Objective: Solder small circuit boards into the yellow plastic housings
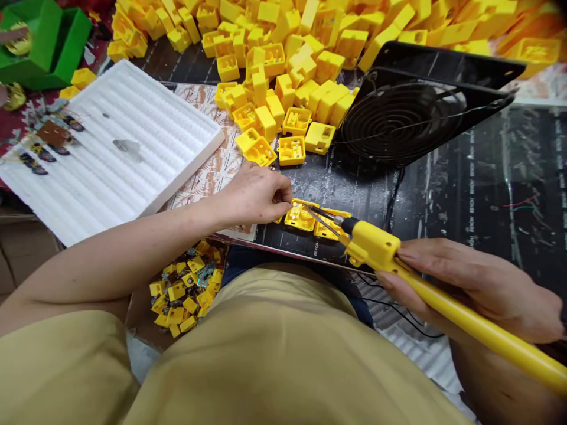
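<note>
In my right hand (469,283) is a yellow soldering iron (374,239), fingers and thumb closed around its body. Its metal tip points left, over an open yellow plastic case (302,215) near the table's front edge. A second open yellow case (330,225) lies just right of that one, partly behind the iron. My left hand (259,192) is beside the first case, thumb and forefinger pinched together; whatever they hold is too small to make out. Another yellow case is mostly hidden under its fingertips.
A black fan (403,118) stands tilted at the right. Yellow cases (283,59) pile up at the back. A white foam board (115,141) carries small wired parts (53,136) at the left, near green bins (39,47). Below the table is a box of yellow pieces (188,289).
</note>
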`<action>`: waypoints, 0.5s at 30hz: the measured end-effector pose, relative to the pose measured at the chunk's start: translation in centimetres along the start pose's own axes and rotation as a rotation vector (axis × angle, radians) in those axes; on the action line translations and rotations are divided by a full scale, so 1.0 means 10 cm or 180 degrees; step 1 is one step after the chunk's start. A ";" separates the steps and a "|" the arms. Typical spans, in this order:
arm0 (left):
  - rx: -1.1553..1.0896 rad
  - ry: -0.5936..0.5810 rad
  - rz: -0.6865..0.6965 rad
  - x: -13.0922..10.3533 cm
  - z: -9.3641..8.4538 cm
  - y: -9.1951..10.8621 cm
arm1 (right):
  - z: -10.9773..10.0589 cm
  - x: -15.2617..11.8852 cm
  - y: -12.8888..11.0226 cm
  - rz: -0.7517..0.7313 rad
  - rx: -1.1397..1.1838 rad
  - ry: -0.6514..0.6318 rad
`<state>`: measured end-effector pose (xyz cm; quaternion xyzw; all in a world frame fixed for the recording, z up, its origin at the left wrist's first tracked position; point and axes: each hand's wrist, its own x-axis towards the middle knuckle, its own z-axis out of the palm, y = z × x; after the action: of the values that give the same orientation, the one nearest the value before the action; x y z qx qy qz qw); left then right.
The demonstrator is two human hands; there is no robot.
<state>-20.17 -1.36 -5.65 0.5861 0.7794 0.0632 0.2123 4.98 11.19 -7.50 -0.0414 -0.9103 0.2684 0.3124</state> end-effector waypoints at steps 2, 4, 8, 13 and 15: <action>0.0067 0.0010 0.0029 0.01 0.00 0.03 | 0.02 0.04 0.02 -0.0361 0.0079 -0.0152; 0.0130 0.0009 0.0068 0.03 0.01 0.05 | 0.04 0.05 0.03 -0.0231 -0.0014 -0.0191; 0.0111 -0.0002 0.0063 0.03 0.02 0.04 | 0.05 0.04 0.03 -0.0273 -0.0123 -0.0280; 0.0006 0.0085 0.0039 0.02 0.04 0.02 | 0.04 0.04 0.05 -0.0318 -0.0231 -0.0503; 0.0039 0.0080 0.0046 0.03 0.04 0.03 | 0.05 0.06 0.05 -0.0488 -0.0250 -0.0532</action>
<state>-19.83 -1.09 -6.02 0.5922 0.7781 0.0673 0.1984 4.22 11.53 -7.76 0.0386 -0.9435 0.2103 0.2531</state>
